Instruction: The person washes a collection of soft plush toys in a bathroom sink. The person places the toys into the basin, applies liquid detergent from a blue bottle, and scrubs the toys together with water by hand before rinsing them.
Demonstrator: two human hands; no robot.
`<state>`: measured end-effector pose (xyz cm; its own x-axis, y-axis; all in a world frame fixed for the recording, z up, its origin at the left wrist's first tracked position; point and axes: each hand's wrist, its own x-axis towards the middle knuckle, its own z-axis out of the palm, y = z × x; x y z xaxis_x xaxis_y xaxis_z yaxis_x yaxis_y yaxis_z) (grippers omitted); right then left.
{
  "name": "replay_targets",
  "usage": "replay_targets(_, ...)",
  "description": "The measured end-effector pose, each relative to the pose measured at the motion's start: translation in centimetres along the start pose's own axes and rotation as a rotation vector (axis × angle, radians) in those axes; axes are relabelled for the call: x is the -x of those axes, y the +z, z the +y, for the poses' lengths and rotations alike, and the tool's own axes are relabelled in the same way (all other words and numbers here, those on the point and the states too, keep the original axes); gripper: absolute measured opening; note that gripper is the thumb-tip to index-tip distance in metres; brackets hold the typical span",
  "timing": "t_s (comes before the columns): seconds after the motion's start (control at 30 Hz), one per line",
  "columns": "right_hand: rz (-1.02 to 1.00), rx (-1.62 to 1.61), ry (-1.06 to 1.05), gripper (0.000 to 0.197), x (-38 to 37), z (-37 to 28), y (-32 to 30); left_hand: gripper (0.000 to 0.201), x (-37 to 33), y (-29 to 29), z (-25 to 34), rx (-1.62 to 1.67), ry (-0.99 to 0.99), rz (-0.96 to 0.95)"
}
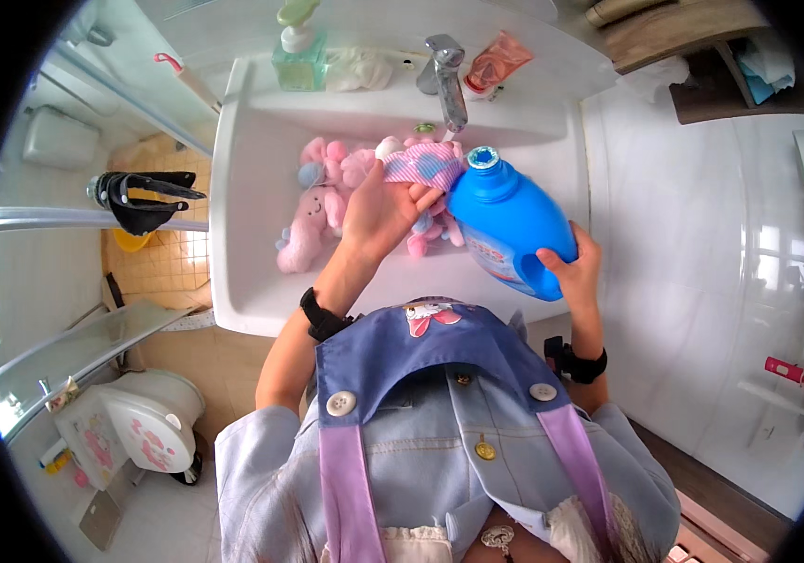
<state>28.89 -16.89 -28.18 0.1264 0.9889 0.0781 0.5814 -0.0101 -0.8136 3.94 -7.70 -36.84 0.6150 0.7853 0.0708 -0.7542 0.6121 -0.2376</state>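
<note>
Two hands were both occupied over the sink (230, 188): the left hand (369, 220) supported a striped cloth (421, 167), pink with a blue patch, its palm turned up, its thumb along the cloth's left end and its other fingers partly hidden under it, while the right hand (578, 267) was closed on the handle of a blue bottle (510, 220), thumb showing and the remaining fingers behind it. What mattered most was how bottle and cloth lay to each other — the bottle's long axis slanted from its base, toward the sink's near right corner, up to its mouth (483, 158), which sat just beside the cloth's right end. The cloth's own length ran roughly along the sink's far edge, so the left fingers were nearer to that mouth than the right ones, which held the opposite end. Whether the shoulder of the bottle touched the cloth could not be told. Farther out, pink plush toys (303, 230) lay in the basin, mostly toward its left edge, some below the cloth; at the far edge stood a faucet (442, 73), with a soap dispenser (299, 66) to its left and a pink tube (498, 62) to its right.
</note>
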Motion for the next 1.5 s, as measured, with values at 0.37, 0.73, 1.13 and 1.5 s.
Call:
replay_targets(0.37, -0.099, 0.045, 0.073, 0.048, 0.6, 0.3, 0.2, 0.049, 0.6, 3.5, -0.1, -0.219, 0.091, 0.081)
replay_targets(0.73, 0.464, -0.016, 0.138, 0.045, -2.5, 5.2, -4.8, 0.052, 1.1, 3.5, 2.2, -0.528, 0.183, 0.133)
replay_targets(1.13, 0.690, -0.147, -0.101, 0.036, -10.8, 12.6, -1.6, 0.045, 2.6, 2.2, 2.1, -0.621, 0.095, 0.305)
replay_targets(1.5, 0.814, -0.836, 0.078, 0.051, -14.4, 12.7, -4.0, 0.036, 1.9, 1.1, 1.8, -0.670, 0.153, 0.428)
